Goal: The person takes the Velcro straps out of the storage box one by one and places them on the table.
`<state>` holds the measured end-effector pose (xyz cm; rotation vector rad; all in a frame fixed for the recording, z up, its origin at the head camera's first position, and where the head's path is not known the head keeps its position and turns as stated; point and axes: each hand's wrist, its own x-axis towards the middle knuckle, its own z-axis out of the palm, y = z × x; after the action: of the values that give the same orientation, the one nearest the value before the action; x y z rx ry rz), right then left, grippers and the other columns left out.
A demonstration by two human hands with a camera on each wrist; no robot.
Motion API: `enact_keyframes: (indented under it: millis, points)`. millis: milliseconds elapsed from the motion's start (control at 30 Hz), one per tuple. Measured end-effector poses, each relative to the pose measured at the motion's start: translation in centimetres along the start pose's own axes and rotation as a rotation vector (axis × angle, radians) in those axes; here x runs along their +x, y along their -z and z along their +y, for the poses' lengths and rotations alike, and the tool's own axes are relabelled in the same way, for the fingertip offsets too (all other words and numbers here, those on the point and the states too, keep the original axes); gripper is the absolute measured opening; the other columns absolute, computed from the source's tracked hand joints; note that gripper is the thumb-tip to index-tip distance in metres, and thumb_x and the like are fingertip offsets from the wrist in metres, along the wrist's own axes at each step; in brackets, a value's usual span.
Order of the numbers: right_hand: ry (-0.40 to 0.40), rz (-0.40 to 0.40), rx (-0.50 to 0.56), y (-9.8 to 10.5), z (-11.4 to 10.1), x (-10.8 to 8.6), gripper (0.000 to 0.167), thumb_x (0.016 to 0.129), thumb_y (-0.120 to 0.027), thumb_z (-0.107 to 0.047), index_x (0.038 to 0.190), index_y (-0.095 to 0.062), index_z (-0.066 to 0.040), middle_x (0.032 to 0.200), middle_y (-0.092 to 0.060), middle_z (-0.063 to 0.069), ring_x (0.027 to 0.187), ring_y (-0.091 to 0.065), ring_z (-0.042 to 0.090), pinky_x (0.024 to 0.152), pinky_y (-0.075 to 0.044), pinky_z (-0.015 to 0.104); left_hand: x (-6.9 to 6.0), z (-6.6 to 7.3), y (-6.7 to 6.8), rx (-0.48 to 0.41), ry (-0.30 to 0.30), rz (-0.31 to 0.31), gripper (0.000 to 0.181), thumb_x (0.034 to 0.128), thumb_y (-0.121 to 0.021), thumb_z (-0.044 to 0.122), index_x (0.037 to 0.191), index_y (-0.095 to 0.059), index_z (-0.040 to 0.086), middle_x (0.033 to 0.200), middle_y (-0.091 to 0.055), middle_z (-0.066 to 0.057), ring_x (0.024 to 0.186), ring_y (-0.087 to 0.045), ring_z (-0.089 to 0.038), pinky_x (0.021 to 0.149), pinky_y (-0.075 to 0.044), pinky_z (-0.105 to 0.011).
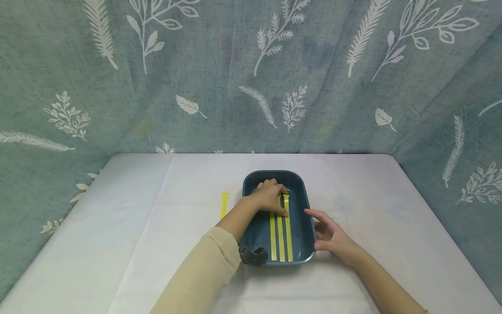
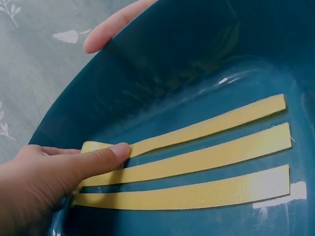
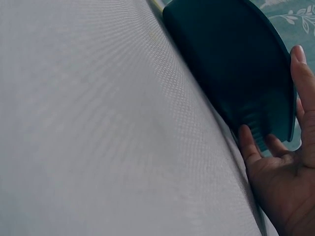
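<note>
Three yellow cable straps (image 1: 281, 235) lie side by side lengthwise in a dark blue tray (image 1: 300, 237). My left hand (image 1: 264, 198) reaches into the tray over their far ends. In the left wrist view, its thumb rests on the top strap (image 2: 206, 125) and a finger touches near that strap's end; the other fingertips are hidden. My right hand (image 1: 331, 237) is at the tray's right side, fingers spread, with one finger at the rim. The right wrist view shows fingertips against the tray's outer wall (image 3: 226, 59).
Another yellow strap (image 1: 224, 204) with a slotted head lies left of the tray, partly behind my left forearm. A black perforated band (image 1: 252, 255) is at the left wrist. White cloth (image 1: 176, 218) covers the table; patterned green fabric (image 1: 219, 78) hangs behind.
</note>
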<state>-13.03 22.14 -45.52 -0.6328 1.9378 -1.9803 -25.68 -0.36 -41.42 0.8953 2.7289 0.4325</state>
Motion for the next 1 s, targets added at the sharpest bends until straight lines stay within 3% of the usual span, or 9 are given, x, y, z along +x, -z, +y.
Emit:
enact_keyframes:
  millis: [200, 400, 567, 700, 833, 1000]
  points:
    - [0.003, -0.004, 0.023, 0.1, 0.0, -0.1, 0.08, 0.082, -0.074, -0.015, 0.147, -0.028, -0.008, 0.149, -0.021, 0.018, 0.116, -0.048, 0.023, 0.092, -0.049, 0.028, 0.1, 0.2, 0.0, 0.015, -0.083, 0.057, 0.05, 0.0758, -0.077, 0.04, 0.118, -0.065, 0.017, 0.097, -0.053, 0.002, 0.086, -0.041, -0.015, 0.077, -0.034, -0.029]
    - [-0.003, 0.003, -0.001, -0.1, -0.1, -0.1, 0.08, 0.082, -0.075, -0.016, 0.147, -0.028, -0.008, 0.15, -0.02, 0.019, 0.116, -0.048, 0.024, 0.092, -0.049, 0.028, 0.1, 0.0, 0.0, -0.05, -0.079, 0.105, 0.035, 0.0817, -0.072, 0.029, 0.114, -0.066, 0.017, 0.093, -0.059, 0.004, 0.082, -0.049, -0.012, 0.073, -0.043, -0.026]
    - [-0.009, 0.001, 0.008, -0.1, 0.0, 0.0, 0.081, 0.081, -0.075, -0.017, 0.147, -0.028, -0.007, 0.149, -0.021, 0.022, 0.116, -0.048, 0.025, 0.092, -0.049, 0.029, 0.2, -0.3, 0.1, -0.298, -0.109, 0.101, 0.03, 0.0863, -0.067, 0.016, 0.116, -0.064, 0.01, 0.095, -0.065, -0.001, 0.079, -0.056, -0.011, 0.068, -0.047, -0.023]
    - [-0.006, -0.009, 0.023, -0.1, 0.0, 0.1, 0.082, 0.082, -0.075, -0.017, 0.147, -0.026, -0.005, 0.149, -0.019, 0.024, 0.117, -0.048, 0.025, 0.091, -0.05, 0.029, 0.3, -0.4, 0.4, -0.573, -0.142, 0.052, 0.041, 0.0885, -0.061, 0.006, 0.129, -0.056, 0.003, 0.095, -0.07, -0.006, 0.08, -0.062, -0.011, 0.07, -0.051, -0.021]
    - [-0.013, -0.003, 0.005, -0.1, 0.0, 0.1, 0.081, 0.082, -0.075, -0.019, 0.147, -0.027, -0.006, 0.151, -0.016, 0.023, 0.12, -0.046, 0.025, 0.093, -0.048, 0.027, 0.1, -0.2, 0.8, -0.807, -0.119, 0.0, 0.054, 0.0901, -0.059, 0.002, 0.141, -0.042, 0.001, 0.1, -0.071, -0.014, 0.088, -0.068, -0.017, 0.076, -0.056, -0.03]
    - [-0.015, 0.004, -0.012, -0.2, 0.1, 0.1, 0.081, 0.082, -0.075, -0.019, 0.147, -0.028, -0.007, 0.152, -0.016, 0.022, 0.12, -0.046, 0.026, 0.093, -0.048, 0.026, -0.3, -0.1, 1.3, -0.893, -0.14, 0.025, 0.061, 0.0931, -0.058, 0.007, 0.146, -0.03, 0.0, 0.108, -0.069, -0.018, 0.092, -0.067, -0.018, 0.08, -0.055, -0.04]
